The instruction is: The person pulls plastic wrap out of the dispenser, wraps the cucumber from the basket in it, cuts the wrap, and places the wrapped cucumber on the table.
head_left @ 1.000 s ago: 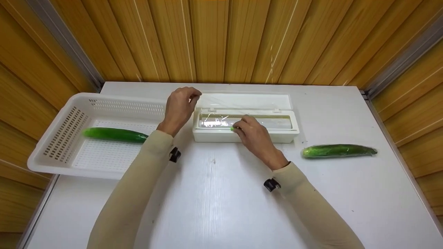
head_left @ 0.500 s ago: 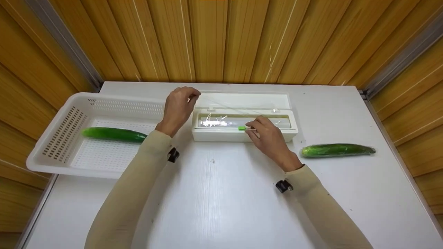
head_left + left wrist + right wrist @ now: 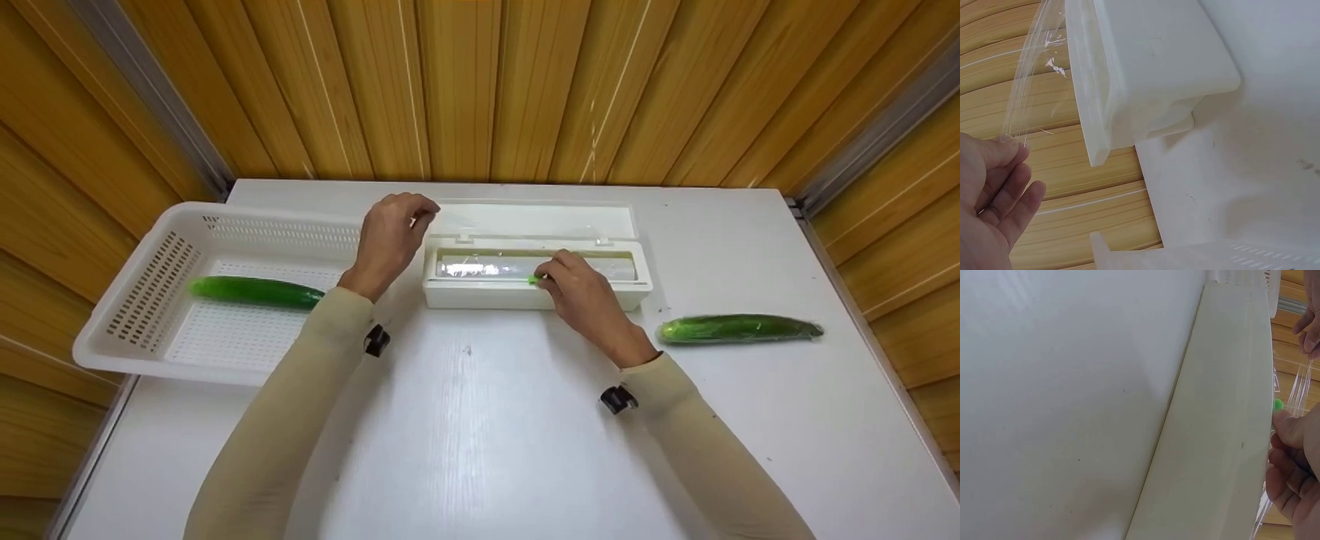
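Observation:
A white cling film dispenser (image 3: 487,298) stands on the table, its lid (image 3: 540,220) tipped back behind it. Inside lies a roll of clear film (image 3: 491,266). My left hand (image 3: 390,240) is raised at the dispenser's back left and pinches the edge of the drawn-out cling film (image 3: 1039,67) between thumb and forefinger. The film hangs in creases near those fingers. Along the dispenser's front edge, my right hand (image 3: 581,300) holds a small green slide cutter (image 3: 1278,405) with thumb and fingertips. Those fingers partly hide the cutter in the head view.
At the left stands a white perforated basket (image 3: 120,360) with a green cucumber (image 3: 255,291) in it. Another cucumber (image 3: 739,329), wrapped in film, lies on the white table (image 3: 465,450) at the right. A wood-panelled wall (image 3: 457,90) rises behind.
My right hand and the green slide cutter have moved right along the dispenser's front edge, mostly in the first half second. The left hand has stayed in place, pinching the film.

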Tool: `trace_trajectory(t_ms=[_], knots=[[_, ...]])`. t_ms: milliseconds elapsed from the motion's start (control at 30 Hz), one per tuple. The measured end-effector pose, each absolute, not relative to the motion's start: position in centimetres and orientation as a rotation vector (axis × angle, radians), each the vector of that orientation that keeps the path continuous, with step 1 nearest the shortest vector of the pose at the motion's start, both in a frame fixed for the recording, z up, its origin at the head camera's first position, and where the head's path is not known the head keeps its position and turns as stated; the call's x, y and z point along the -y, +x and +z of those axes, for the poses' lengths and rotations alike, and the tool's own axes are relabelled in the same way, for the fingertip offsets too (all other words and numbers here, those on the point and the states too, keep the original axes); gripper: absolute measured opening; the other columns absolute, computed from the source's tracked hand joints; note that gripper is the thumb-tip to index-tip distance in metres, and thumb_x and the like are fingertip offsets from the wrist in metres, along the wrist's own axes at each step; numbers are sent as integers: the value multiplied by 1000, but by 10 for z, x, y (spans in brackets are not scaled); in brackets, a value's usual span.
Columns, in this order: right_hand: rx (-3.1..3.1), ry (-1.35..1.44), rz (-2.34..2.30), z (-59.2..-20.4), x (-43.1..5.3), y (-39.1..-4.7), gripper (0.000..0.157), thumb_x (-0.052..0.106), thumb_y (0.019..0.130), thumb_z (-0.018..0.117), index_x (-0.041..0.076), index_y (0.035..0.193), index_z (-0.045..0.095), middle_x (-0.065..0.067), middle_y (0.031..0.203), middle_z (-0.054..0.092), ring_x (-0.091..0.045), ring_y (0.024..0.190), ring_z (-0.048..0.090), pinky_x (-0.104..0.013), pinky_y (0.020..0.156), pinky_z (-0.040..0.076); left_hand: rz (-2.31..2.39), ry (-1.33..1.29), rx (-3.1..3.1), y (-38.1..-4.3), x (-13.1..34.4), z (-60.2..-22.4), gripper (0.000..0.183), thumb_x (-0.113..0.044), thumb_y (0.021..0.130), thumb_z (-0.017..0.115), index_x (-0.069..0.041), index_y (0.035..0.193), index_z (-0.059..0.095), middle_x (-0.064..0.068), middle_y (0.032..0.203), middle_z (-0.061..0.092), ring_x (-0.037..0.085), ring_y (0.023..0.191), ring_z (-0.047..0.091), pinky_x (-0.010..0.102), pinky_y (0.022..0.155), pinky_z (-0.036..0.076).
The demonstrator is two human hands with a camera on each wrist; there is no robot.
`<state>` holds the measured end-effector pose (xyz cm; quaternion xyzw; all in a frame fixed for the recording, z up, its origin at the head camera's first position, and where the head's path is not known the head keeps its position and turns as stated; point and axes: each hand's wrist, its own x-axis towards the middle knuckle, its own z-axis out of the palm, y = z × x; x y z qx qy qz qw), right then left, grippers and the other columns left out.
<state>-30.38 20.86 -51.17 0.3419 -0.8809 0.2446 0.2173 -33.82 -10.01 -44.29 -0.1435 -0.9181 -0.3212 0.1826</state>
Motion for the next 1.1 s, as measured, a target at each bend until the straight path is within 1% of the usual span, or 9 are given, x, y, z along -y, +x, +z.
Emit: trace_trajectory(t_ms=[167,367,600,867,1100], knots=[[2466,934,665,-513,-214,-303,9,-3,98,73,0,106,70,-11,101,61,-29,93,64,-41,71,58,-924,-403,2595,-337,98,-443,15,1,99,73,-3,112,81,10,109,78,26,103,69,40,94,54],[2465,908,662,-513,-226,-300,10,-5,98,73,0,106,69,-12,102,61,-30,95,64,-41,73,58,-903,-443,2570,-337,96,-444,14,1,99,73,-2,111,81,10,108,79,26,102,70,39,92,55],[2481,821,647,-515,-265,-297,11,-6,97,73,-1,106,70,-13,101,61,-31,95,63,-43,76,57,-895,-423,2583,-336,99,-443,15,1,99,73,-3,112,81,10,109,79,26,101,69,39,92,55],[2469,743,604,-516,-315,-294,14,-11,93,74,-2,104,70,-14,96,59,-30,86,59,-43,69,53,-905,-417,2547,-331,104,-445,14,1,99,73,-2,110,81,11,107,79,26,98,69,39,88,55],[2492,734,613,-511,-334,-292,14,-11,93,75,-3,104,72,-14,97,61,-30,89,62,-41,71,54,-933,-416,2547,-326,103,-446,14,1,99,74,-2,111,81,11,108,79,27,100,69,40,90,55]])
